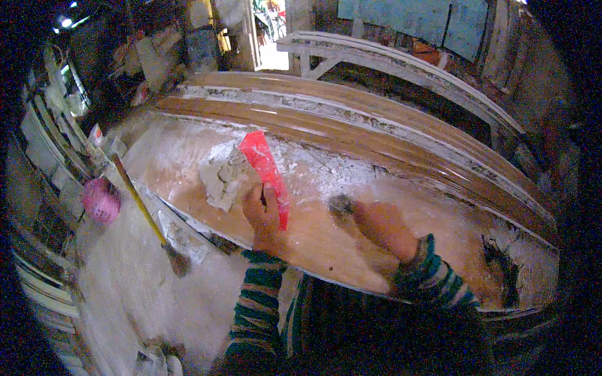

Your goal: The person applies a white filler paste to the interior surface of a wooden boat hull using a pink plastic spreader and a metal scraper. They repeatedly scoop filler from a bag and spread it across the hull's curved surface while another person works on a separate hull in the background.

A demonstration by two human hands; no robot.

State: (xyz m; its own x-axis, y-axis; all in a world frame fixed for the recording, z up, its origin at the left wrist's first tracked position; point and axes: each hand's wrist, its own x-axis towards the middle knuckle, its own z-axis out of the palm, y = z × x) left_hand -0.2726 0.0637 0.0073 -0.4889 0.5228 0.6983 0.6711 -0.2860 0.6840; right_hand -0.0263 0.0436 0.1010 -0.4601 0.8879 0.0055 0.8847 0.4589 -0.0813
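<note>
In front of me is a brown worktop [313, 247] with white plaster-like flakes and powder [320, 175] scattered over its middle. My left hand [258, 210] closes on a long, flat red strip [266, 169], its wider end pointing away from me. Just left of the strip lies a pale, crumbly slab [222, 178], close to the left fingers. To the right, my right hand [385, 229] is closed round a small dark grey piece [340, 205] at the edge of the flakes. Motion blurs that piece, so its kind cannot be made out.
A yellow-handled brush [144, 210] leans at the worktop's left edge, near a pink round openwork thing [102, 200]. Dark bristly strands [501, 269] lie at the right end. Long brown moulded rails [351, 135] run along the far side, with a pale bench [401, 59] beyond.
</note>
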